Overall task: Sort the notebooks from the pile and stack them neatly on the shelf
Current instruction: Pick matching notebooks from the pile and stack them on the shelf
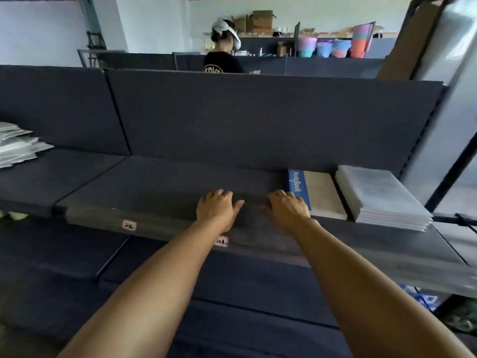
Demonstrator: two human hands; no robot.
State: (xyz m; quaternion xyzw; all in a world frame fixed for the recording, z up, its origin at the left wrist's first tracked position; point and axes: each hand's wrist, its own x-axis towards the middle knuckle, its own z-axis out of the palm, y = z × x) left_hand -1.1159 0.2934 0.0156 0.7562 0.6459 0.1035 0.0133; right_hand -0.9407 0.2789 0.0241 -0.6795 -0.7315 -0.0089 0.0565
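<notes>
Resting on the shelf [160, 177] front edge: left hand [218, 206] loosely curled, empty; right hand [287, 206] likewise, touching the blue-spined notebook [313, 191] right of it, beside the clear-covered stack [379, 195]. Best squaring edges flush, pushing gently.

both hands, left [218, 208] and right [287, 206], reach forward, fingers loosely curled.

From my remote station I see a dark grey back panel [258, 120] spanning the centre. Behind it, at 12 o'clock, a second person [224, 52] stands among similar partitions [335, 67]. Pale walls [152, 24] fill 11 o'clock. At 1 o'clock a wall ledge [284, 35] carries cardboard boxes [262, 21]; coloured buckets [333, 47] stand below it. Lighting is even and diffuse.
</notes>
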